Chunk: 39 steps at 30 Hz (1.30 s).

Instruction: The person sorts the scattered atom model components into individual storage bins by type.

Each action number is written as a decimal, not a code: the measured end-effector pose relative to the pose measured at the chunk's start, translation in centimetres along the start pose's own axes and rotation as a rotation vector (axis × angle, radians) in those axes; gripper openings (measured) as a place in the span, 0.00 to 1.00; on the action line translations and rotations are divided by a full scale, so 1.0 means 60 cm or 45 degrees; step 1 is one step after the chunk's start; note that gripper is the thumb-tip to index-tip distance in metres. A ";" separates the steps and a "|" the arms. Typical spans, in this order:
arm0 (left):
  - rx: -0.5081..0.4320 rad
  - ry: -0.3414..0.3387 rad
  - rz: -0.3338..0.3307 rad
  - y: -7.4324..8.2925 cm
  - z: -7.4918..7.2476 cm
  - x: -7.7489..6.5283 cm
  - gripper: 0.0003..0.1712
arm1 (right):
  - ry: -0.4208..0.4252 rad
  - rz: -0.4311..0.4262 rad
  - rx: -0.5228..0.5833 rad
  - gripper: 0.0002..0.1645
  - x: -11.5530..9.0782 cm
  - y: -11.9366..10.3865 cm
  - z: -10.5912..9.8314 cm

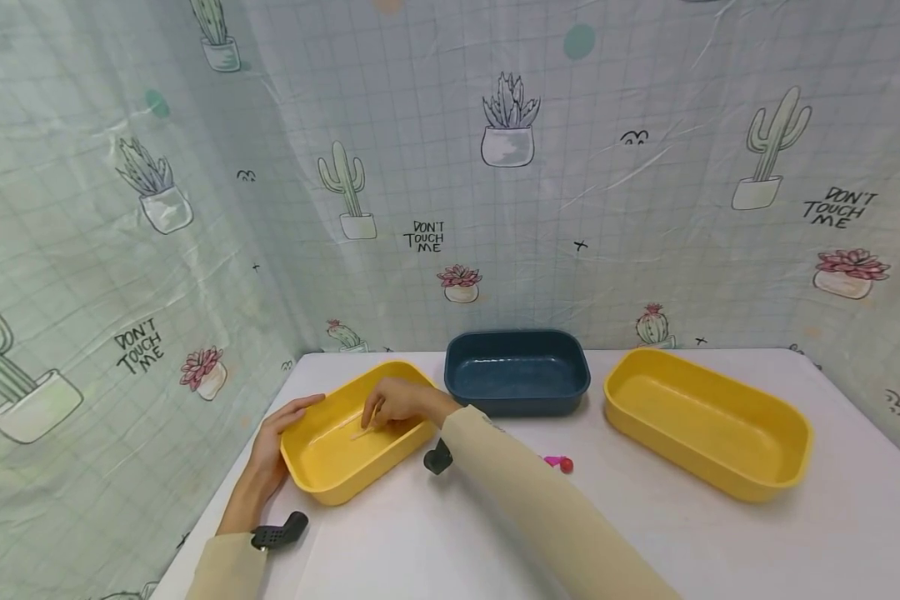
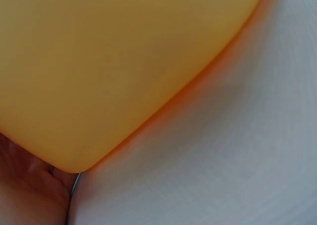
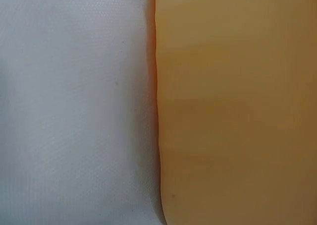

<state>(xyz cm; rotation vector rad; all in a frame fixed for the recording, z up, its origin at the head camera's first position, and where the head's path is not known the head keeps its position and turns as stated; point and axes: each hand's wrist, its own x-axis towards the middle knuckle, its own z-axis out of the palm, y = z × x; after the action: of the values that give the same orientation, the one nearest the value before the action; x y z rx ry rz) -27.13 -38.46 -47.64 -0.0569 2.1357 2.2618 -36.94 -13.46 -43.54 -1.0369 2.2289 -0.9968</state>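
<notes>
A yellow tray [image 1: 330, 492] lies at an angle on the left of the table. Along its outer left side rests my left hand [image 1: 273, 429], fingers fairly straight and reaching up to the rim; part of its palm shows beside the tray wall in the left wrist view. My right hand [image 1: 396, 400] reaches over the near right rim, down into the tray. Its fingers are bent and pinch a small, pale, slender thing [image 1: 358, 434] near the tray floor; its kind is too small to tell. The right wrist view shows only the yellow tray wall [image 3: 237, 111] and white table.
A dark blue tray [image 1: 517, 407] stands at the back middle. On the right sits a second yellow tray [image 1: 705, 454]. A small pink thing with a red round end [image 1: 566, 465] lies beside my right sleeve, partly hidden by it. A patterned curtain [image 1: 420, 125] closes off the back and left.
</notes>
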 end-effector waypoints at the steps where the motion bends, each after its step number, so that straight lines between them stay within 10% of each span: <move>1: 0.001 0.003 -0.001 0.000 0.000 0.000 0.27 | -0.006 -0.001 0.006 0.09 0.000 0.000 0.000; 39: -0.059 -0.026 0.019 0.006 0.002 -0.004 0.26 | 0.033 -0.090 0.046 0.13 -0.073 -0.032 -0.071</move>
<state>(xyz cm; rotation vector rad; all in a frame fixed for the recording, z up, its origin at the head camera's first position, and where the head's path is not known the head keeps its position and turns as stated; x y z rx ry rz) -26.90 -38.35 -47.27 -0.0191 2.0806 2.3097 -36.34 -9.11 -38.92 -1.0996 2.2001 -1.0822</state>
